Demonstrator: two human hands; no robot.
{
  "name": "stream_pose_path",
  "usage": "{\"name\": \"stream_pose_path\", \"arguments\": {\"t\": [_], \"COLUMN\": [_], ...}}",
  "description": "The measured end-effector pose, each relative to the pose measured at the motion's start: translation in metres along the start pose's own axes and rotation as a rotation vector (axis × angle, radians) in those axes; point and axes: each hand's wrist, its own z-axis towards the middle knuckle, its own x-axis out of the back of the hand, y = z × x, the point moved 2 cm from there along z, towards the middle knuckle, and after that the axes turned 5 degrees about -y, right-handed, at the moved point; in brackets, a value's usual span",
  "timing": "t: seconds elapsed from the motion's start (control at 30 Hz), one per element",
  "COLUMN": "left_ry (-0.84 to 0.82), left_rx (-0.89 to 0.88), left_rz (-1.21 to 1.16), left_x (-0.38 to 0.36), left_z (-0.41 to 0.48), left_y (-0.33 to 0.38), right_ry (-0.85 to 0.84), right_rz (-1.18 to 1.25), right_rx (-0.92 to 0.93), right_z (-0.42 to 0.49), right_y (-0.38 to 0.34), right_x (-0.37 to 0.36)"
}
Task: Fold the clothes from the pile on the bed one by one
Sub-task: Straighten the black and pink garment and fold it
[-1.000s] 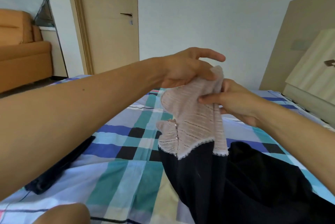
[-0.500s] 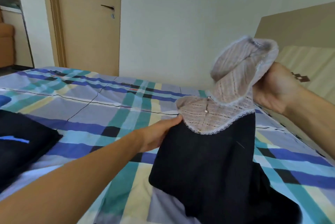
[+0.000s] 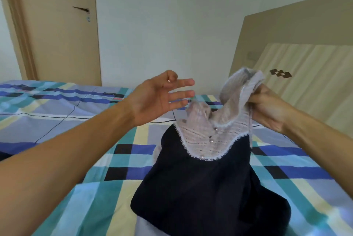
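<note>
Your right hand (image 3: pixel 267 107) grips the pale knit top part of the navy dress (image 3: pixel 200 184), lifted at right; its skirt lies on the checked bedsheet (image 3: pixel 76 159). Your left hand (image 3: pixel 158 100) hovers just left of it, fingers spread, holding nothing.

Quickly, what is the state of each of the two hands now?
Left hand: open, fingers spread, holding nothing.
Right hand: closed on the pale knit top of the dress.
</note>
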Motion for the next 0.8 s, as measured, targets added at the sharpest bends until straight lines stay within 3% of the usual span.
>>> {"name": "stream_pose_path", "arguments": {"t": [0.07, 0.2, 0.33, 0.43, 0.53, 0.7, 0.8], "left_ry": [-0.002, 0.204, 0.233, 0.130, 0.154, 0.460, 0.541], "left_rx": [0.125, 0.544, 0.800, 0.915, 0.848, 0.431, 0.255], "left_rz": [0.210, 0.725, 0.711, 0.739, 0.853, 0.871, 0.788], "left_x": [0.005, 0.025, 0.024, 0.009, 0.005, 0.013, 0.006], "left_z": [-0.003, -0.013, -0.010, -0.002, 0.009, 0.023, 0.029], "left_y": [-0.010, -0.067, -0.120, -0.134, -0.134, -0.072, -0.031], "right_ry": [-0.042, -0.223, -0.291, -0.332, -0.327, -0.012, 0.140], "right_rz": [-0.037, 0.046, 0.105, 0.109, -0.050, -0.532, -0.710], "right_rx": [-0.026, -0.051, -0.038, -0.062, -0.099, -0.003, 0.006], "right_z": [-0.007, -0.017, -0.027, -0.034, -0.034, -0.023, -0.014], "right_y": [0.012, 0.024, 0.019, 0.016, 0.021, 0.045, 0.058], "right_x": [-0.005, -0.019, -0.024, -0.019, -0.007, 0.034, 0.047]}}
